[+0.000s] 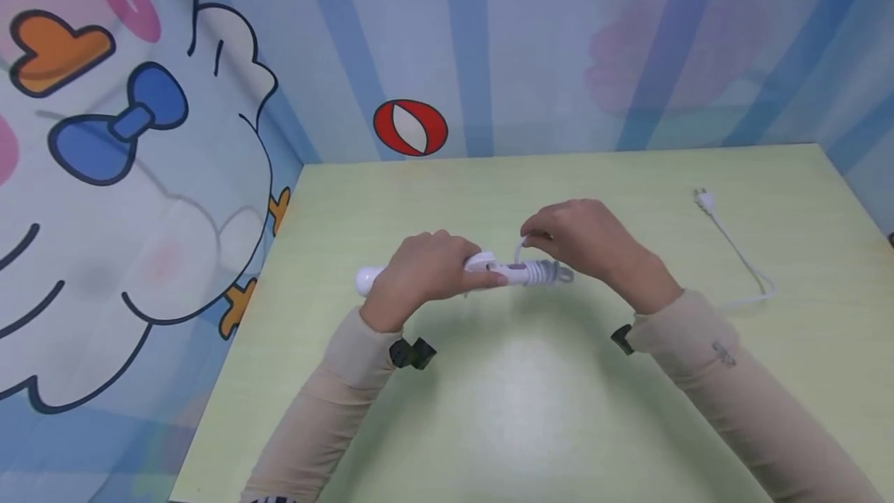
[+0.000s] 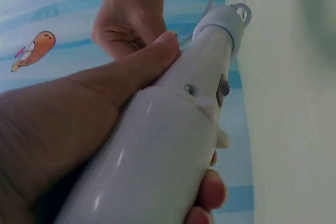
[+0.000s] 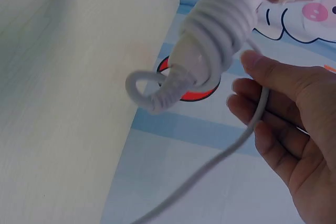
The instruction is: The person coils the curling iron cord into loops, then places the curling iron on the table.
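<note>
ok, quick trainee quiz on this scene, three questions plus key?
1. Which hand grips the white handheld appliance?
2. True or false: the two-pin plug lies on the table, touched by neither hand.
3. What is between the right hand's thumb and fingers? A) nothing B) the cord C) the two-pin plug

Key: 1. The left hand. 2. True. 3. B.

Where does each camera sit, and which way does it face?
Head: on the head, facing forward and down at the table; both sleeves, left hand, right hand.
Left wrist: worn there, facing along the white appliance; left hand near, right hand beyond.
Right wrist: worn there, facing the cord; right hand near, left hand beyond.
Wrist views share the appliance.
</note>
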### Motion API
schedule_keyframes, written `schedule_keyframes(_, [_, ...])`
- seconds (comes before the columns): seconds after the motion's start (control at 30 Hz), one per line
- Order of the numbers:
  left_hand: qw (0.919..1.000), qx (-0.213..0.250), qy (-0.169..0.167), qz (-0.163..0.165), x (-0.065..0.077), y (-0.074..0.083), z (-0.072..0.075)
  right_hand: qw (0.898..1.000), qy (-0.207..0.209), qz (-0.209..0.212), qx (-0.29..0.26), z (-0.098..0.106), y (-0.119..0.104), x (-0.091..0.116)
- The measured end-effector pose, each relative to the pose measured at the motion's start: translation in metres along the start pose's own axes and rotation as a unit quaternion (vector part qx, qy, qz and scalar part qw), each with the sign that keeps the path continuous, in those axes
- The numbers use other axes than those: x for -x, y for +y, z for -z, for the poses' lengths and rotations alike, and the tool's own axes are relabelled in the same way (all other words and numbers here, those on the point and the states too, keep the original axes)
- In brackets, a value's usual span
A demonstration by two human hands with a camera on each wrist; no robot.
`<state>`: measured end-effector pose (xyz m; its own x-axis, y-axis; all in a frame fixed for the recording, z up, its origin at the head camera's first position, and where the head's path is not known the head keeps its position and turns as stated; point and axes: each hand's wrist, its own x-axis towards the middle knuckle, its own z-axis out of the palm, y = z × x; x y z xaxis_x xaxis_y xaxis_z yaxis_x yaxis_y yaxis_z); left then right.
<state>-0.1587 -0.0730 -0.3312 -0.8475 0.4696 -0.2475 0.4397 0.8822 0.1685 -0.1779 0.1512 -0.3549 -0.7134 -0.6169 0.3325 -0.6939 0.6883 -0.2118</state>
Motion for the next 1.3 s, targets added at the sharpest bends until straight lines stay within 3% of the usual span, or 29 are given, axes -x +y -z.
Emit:
schedule_keyframes(0.3, [0.9964,0.018,0.058,0.059,-0.015,-0.012,-0.012,0.995,-0.004,-0.090,-0.033,-0.009,-0.009,-0.002])
schedule_keyframes(0.5, [0.9905,0.015,0.120,0.067,-0.020,-0.018,-0.015,0.980,0.000,-0.167,-0.105,-0.018,-0.012,0.002])
schedule_keyframes(0.7, [0.9829,0.026,0.161,0.086,-0.023,-0.022,-0.016,0.964,0.007,-0.199,-0.177,-0.029,-0.016,0.008])
schedule_keyframes(0.83, [0.9794,0.044,0.172,0.095,-0.023,-0.023,-0.015,0.960,0.026,-0.198,-0.198,-0.038,-0.013,0.012])
schedule_keyframes(1.0, [0.9755,0.096,0.179,0.084,-0.019,-0.022,-0.010,0.949,0.061,-0.191,-0.242,-0.049,-0.004,0.016])
schedule_keyframes(1.3, [0.9759,0.168,0.135,0.033,-0.015,-0.020,-0.005,0.922,0.083,-0.197,-0.321,-0.059,0.011,0.025])
